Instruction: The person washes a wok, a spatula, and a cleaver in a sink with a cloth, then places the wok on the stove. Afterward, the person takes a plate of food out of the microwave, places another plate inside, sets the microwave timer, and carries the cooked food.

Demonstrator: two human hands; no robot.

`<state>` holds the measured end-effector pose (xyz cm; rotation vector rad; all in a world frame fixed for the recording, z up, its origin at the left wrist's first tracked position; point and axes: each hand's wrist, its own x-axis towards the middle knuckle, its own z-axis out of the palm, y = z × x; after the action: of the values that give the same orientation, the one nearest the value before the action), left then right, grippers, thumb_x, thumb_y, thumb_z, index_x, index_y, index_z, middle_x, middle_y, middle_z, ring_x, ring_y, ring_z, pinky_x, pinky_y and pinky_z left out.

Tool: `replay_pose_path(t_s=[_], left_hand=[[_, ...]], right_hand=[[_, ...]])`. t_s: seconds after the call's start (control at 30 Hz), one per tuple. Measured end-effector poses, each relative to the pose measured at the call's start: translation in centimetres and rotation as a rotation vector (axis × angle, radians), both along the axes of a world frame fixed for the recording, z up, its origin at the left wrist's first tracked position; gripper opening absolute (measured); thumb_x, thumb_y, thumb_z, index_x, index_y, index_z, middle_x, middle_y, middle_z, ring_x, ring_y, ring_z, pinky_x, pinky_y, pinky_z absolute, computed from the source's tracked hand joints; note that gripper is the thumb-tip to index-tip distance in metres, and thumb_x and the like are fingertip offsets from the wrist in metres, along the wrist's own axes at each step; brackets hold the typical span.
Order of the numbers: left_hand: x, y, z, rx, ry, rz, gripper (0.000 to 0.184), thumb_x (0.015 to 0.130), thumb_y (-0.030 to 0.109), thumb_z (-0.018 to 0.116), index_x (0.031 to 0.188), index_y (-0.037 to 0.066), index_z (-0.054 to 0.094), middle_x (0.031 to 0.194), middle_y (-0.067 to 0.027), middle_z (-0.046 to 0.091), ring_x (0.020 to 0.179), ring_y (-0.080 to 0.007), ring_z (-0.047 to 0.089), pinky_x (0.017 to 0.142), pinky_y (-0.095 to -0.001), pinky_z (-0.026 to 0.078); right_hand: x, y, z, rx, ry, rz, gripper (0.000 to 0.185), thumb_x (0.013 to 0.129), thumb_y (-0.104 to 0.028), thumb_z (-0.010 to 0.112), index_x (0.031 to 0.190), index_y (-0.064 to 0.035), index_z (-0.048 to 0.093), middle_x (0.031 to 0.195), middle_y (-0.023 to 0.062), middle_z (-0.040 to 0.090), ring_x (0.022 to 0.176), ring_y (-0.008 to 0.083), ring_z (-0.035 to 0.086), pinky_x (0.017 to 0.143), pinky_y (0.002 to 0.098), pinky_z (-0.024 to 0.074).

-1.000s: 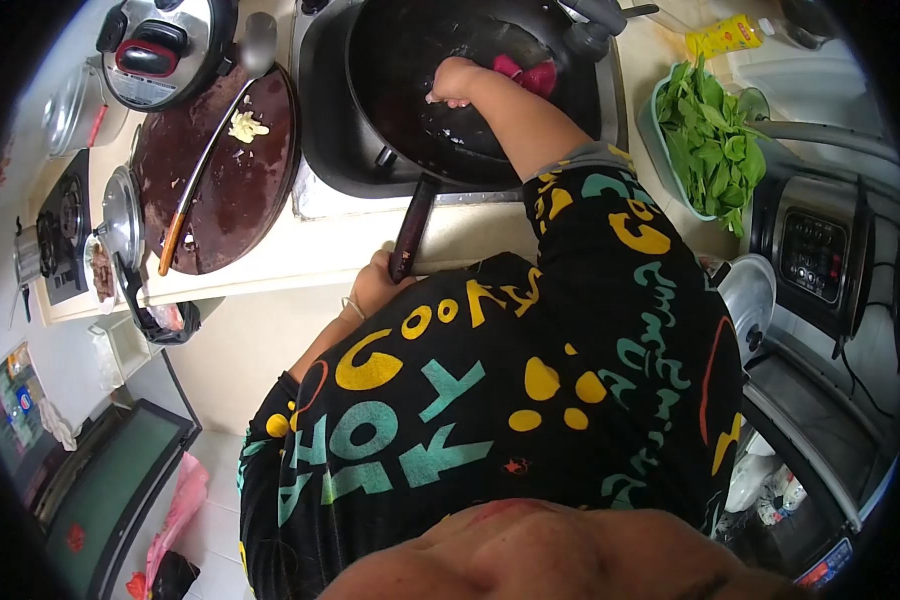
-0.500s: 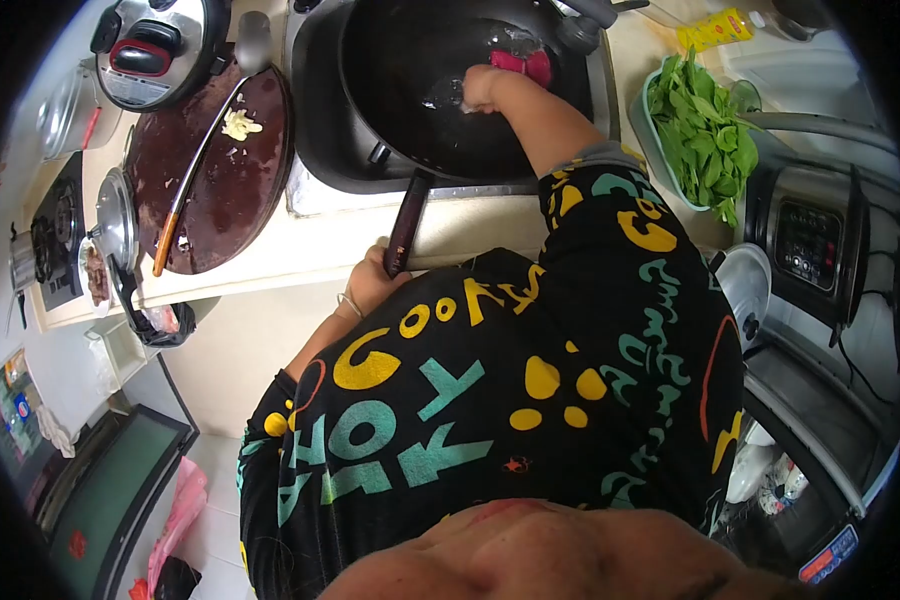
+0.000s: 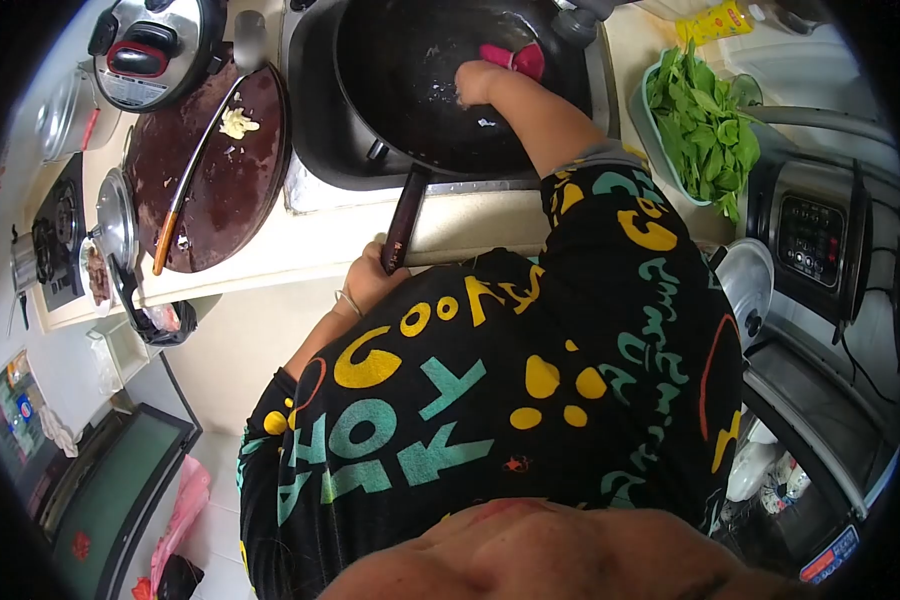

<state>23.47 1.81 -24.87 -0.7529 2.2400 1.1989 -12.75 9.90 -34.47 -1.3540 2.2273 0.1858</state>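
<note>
"Two hands are busy. What does each one have?"

"The left hand point(image 3: 368, 279) is closed around the end of the dark handle point(image 3: 404, 218). The right hand point(image 3: 477, 83) is inside the black pan point(image 3: 395, 100), with its fingers bent down. I can't tell if they hold anything."

"Where is the pan?"

"It sits over the black sink point(image 3: 318, 150). Its handle reaches back over the counter point(image 3: 480, 226)."

"And that pink-red thing point(image 3: 526, 62)?"

"It lies in the pan, just past the right hand. I can't tell what it is."

"What could go wrong?"

"The pan has shiny spots that look wet, so fingers might slip. If the left hand lets go while the right one pushes, the pan could tip or slide."

"What about the green leaves point(image 3: 705, 130)?"

"They poke over the rim of their basket point(image 3: 655, 143). A bump from the right sleeve point(image 3: 610, 205) might knock some down."
</note>
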Motion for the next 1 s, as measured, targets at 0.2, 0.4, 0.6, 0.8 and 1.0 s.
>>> replay_pose_path(t_s=[0.2,0.4,0.6,0.8,1.0], left_hand=[[0.2,0.0,-0.4,-0.009,0.030,-0.017,0.047,0.069,0.029,0.070,0.099,-0.001,0.051,0.081,-0.0203,0.062,0.079,-0.0347,0.062,0.072,-0.0367,0.048],[1.0,-0.1,-2.1,0.046,0.071,0.030,0.045,0.069,0.028,0.071,0.098,0.000,0.051,0.080,-0.0199,0.062,0.077,-0.0348,0.062,0.071,-0.0371,0.048],[0.4,0.0,-0.8,-0.001,0.031,0.009,0.046,0.068,0.029,0.071,0.097,0.000,0.051,0.080,-0.0198,0.062,0.077,-0.0347,0.062,0.071,-0.0374,0.048],[0.5,-0.1,-0.6,0.020,0.054,0.030,0.046,0.068,0.029,0.071,0.096,-0.001,0.052,0.078,-0.0195,0.062,0.076,-0.0338,0.062,0.070,-0.0369,0.048],[0.2,0.0,0.0,0.034,0.030,0.015,0.044,0.068,0.028,0.070,0.095,-0.001,0.052,0.077,-0.0185,0.061,0.074,-0.0320,0.062,0.070,-0.0353,0.047]], right_hand=[[0.2,0.1,-2.0,-0.050,0.005,-0.015,0.026,0.076,-0.025,0.056,0.091,-0.0069,0.068,0.092,0.0147,0.066,0.089,0.0310,0.062,0.080,0.0390,0.0484],[3.8,-0.9,1.4,-0.217,-0.262,-0.248,0.028,0.075,-0.034,0.063,0.084,-0.0078,0.069,0.087,0.0130,0.067,0.084,0.0284,0.063,0.078,0.0379,0.0485],[1.7,-1.0,-0.2,-0.059,-0.126,-0.215,0.022,0.075,-0.031,0.065,0.076,-0.0084,0.068,0.068,0.0111,0.065,0.068,0.0228,0.064,0.067,0.0361,0.0496],[3.0,0.7,0.6,-0.188,0.218,-0.291,0.022,0.080,-0.025,0.057,0.094,-0.0101,0.066,0.093,0.0123,0.064,0.088,0.0249,0.063,0.074,0.0350,0.0498],[3.3,4.5,2.1,-0.319,0.550,-0.722,0.030,0.080,-0.018,0.052,0.107,-0.0093,0.063,0.119,0.0169,0.053,0.108,0.0345,0.054,0.091,0.0389,0.0447]])
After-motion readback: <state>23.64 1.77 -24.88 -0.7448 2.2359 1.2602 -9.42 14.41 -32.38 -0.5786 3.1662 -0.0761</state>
